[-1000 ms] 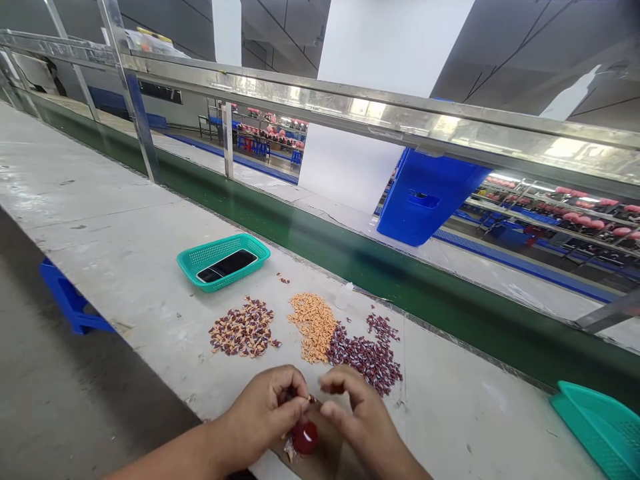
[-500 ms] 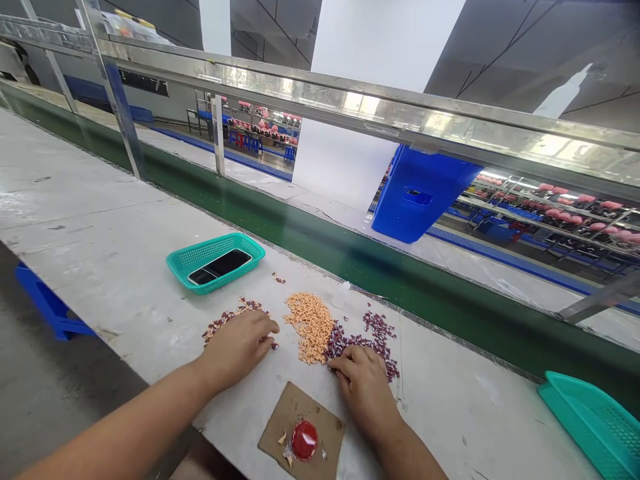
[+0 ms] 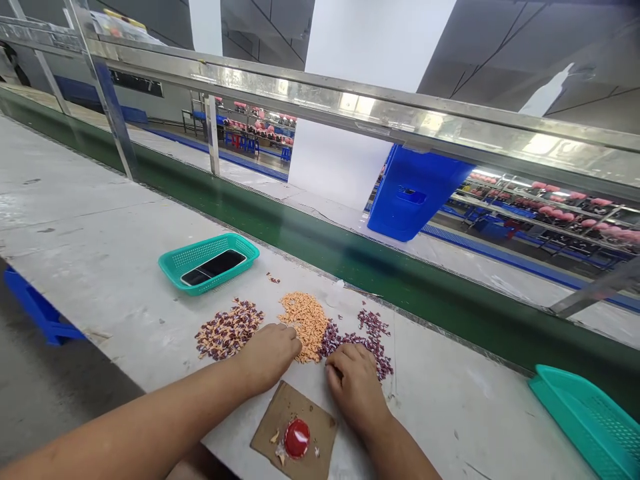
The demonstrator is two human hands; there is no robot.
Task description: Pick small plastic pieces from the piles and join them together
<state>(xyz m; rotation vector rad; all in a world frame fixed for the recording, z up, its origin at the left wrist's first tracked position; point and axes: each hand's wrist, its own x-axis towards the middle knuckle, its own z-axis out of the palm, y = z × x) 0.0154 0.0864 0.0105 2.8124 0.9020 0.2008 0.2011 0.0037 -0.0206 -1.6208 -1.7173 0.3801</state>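
My left hand (image 3: 270, 350) is at the lower left edge of a heap of small orange pieces (image 3: 306, 317), its fingers bent together; whether a piece is between them is hidden. Thumb and forefinger of my right hand (image 3: 356, 383) are drawn together at the near edge of a heap of dark purple pieces (image 3: 375, 325), and what they hold is too small to make out. Left of my left hand lies a heap of two-coloured orange and purple pieces (image 3: 227, 330). Between my forearms, a red round dish (image 3: 297, 438) sits on a brown cardboard square (image 3: 319, 430).
A green basket (image 3: 173, 280) with a black-screened phone (image 3: 217, 267) in it stands at the left of the worktable (image 3: 115, 247). Another green basket (image 3: 565, 400) is at the right edge. Beyond run a green belt (image 3: 240, 207), a metal rail (image 3: 300, 93) and a tilted blue crate (image 3: 405, 213).
My left hand has moved right, from the two-coloured heap to the orange heap, uncovering the former. My right hand stays at the purple pieces. The view has shifted slightly.
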